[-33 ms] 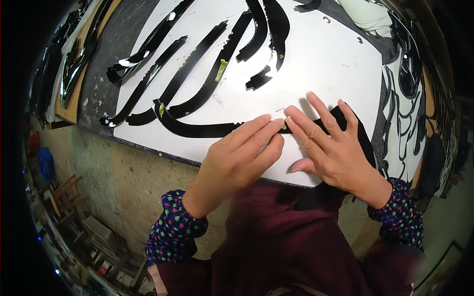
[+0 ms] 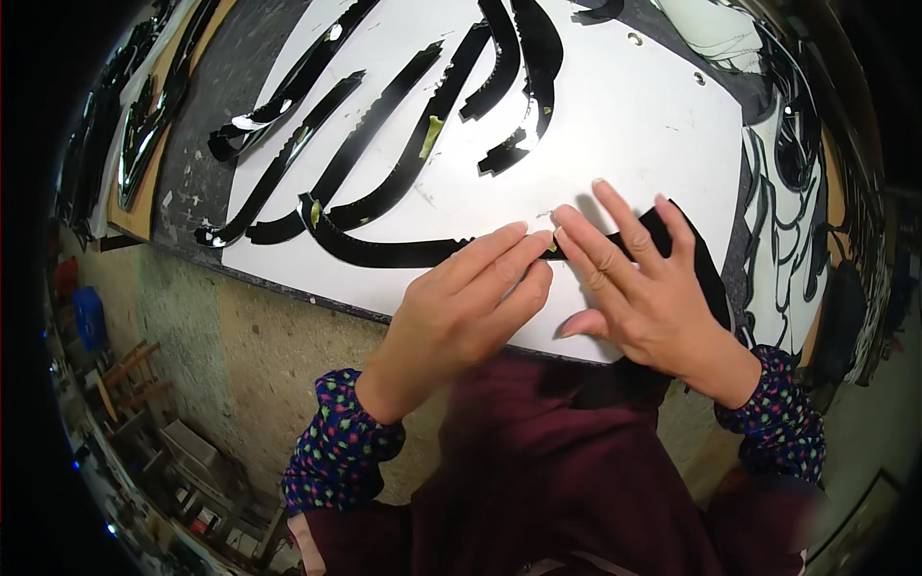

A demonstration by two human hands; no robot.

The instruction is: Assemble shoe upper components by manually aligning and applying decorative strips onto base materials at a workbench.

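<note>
Head view: left fingers [image 2: 497, 276] bunch at the curved black strip [image 2: 399, 254], grip unclear; right fingers [image 2: 631, 228] spread wide over it.

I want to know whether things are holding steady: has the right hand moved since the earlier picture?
Yes, slightly: judged against the white sheet, the right hand has its thumb and fingertips a touch farther left.

smooth black plastic-looking strip [image 2: 394, 254], smooth white sheet [image 2: 624, 125], scuffed matt grey counter [image 2: 192, 178], patterned cloth sleeve [image 2: 336, 456], rough-looking matt floor [image 2: 279, 355], glossy dark piece [image 2: 176, 86]
</note>
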